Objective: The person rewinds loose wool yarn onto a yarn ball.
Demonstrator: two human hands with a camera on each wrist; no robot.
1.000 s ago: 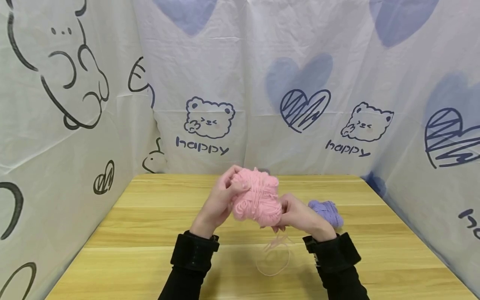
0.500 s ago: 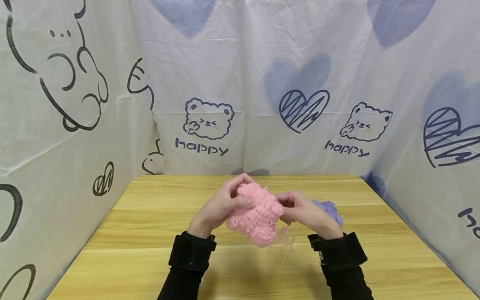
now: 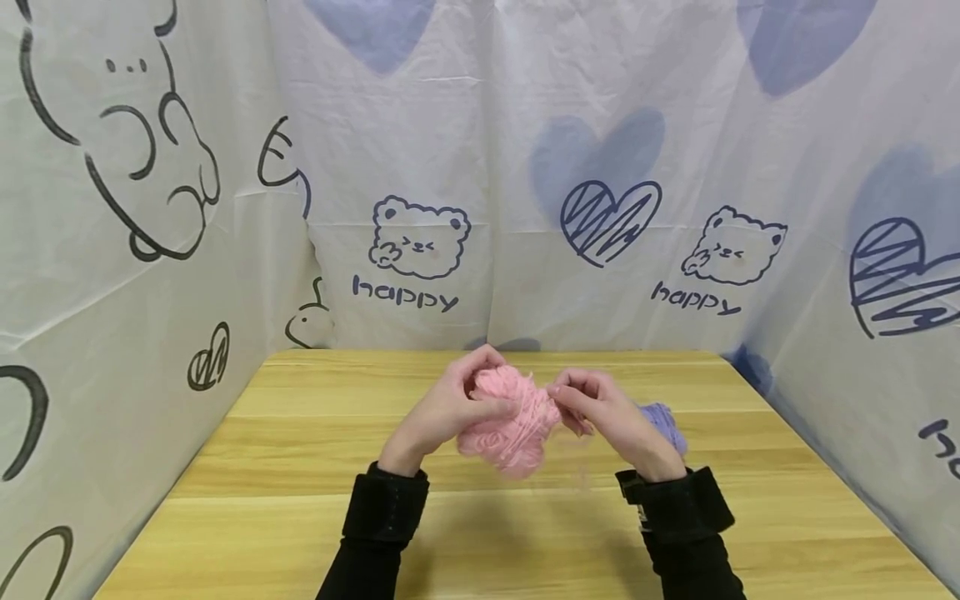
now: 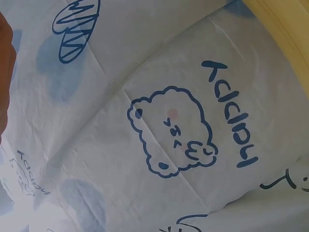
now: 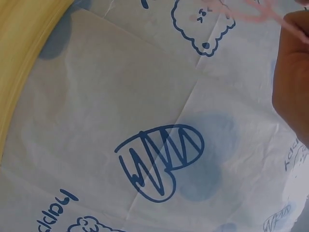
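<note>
A bundle of pink yarn [image 3: 510, 429] is held above the table in the head view. My left hand [image 3: 450, 404] grips its left side, with the thumb across the front. At the bundle's right edge, my right hand [image 3: 611, 417] pinches at the yarn between thumb and fingertips. A faint, blurred loose strand hangs below the right hand. In the right wrist view, a pink strand [image 5: 251, 17] runs beside part of the right hand [image 5: 292, 77]. Only a sliver of the left hand [image 4: 6, 77] shows in the left wrist view, and the yarn is out of sight there.
A purple yarn bundle [image 3: 663, 427] lies on the wooden table [image 3: 300, 467], partly hidden behind the right hand. White cloth [image 3: 510, 150] printed with bears and hearts closes off the back and both sides.
The pink yarn bundle has been lowered and tilted. My right hand has moved from its lower right corner up to its right edge. The loose strand has risen off the table.
</note>
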